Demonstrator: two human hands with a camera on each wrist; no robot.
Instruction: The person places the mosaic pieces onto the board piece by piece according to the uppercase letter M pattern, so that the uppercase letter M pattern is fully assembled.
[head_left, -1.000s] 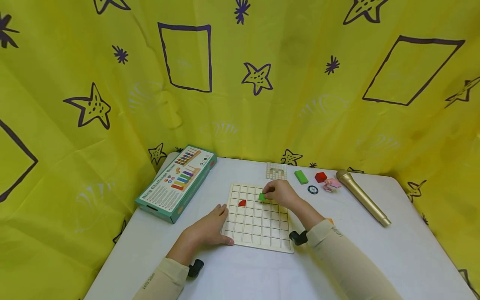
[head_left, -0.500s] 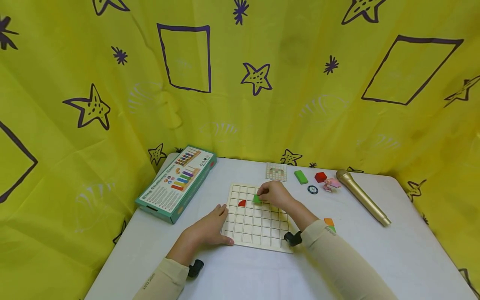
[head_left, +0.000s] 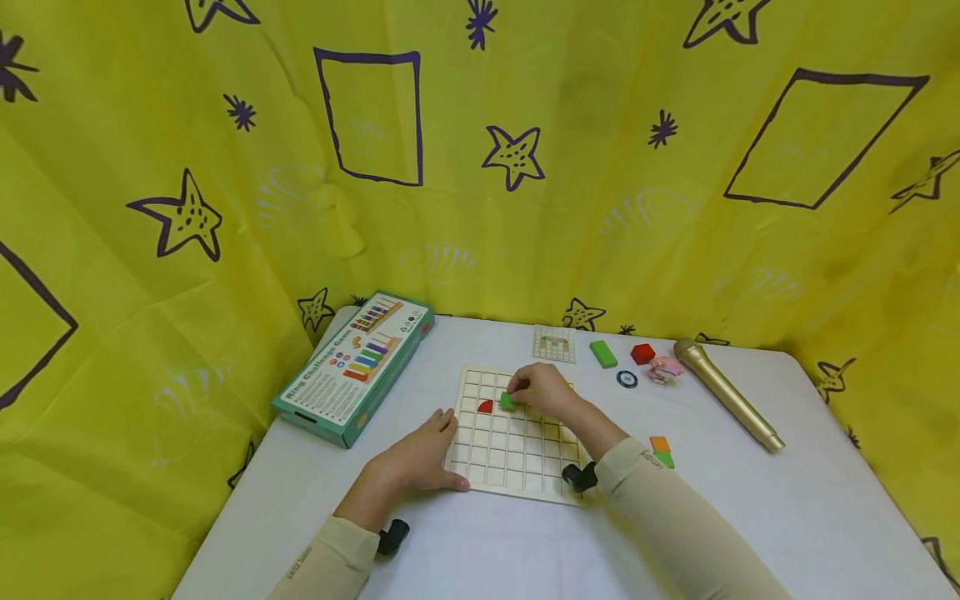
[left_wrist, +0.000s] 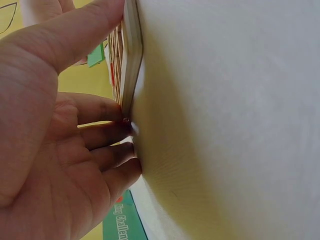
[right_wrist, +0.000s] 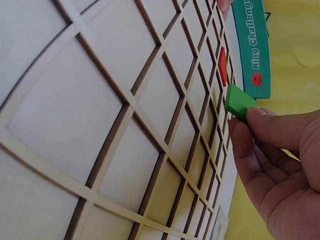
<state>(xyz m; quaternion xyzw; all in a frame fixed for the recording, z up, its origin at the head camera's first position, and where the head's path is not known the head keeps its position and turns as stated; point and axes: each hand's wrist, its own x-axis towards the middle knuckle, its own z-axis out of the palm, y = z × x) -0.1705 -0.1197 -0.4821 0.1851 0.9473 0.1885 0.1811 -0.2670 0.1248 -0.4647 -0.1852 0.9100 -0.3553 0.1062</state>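
- Green draws our eye first: the person's right hand (head_left: pixel 547 390) pinches a green piece (right_wrist: pixel 238 101) between thumb and finger, just right of the red piece (head_left: pixel 485 407).
- We judge that it is gripped by one side so the rest stays free over the grid board (head_left: pixel 517 454); whether it touches, we cannot tell.
- The left hand (head_left: pixel 420 457) stays straight-fingered, fingers at the board's left side, thumb on its near edge, probably steadying it.
- Right of the board, we find an orange piece (head_left: pixel 659 443) touching a second green piece (head_left: pixel 664 459), perhaps kept within reach.
- Beyond the board's far edge we see a patterned card (head_left: pixel 554 343), apparently placed for easy viewing.
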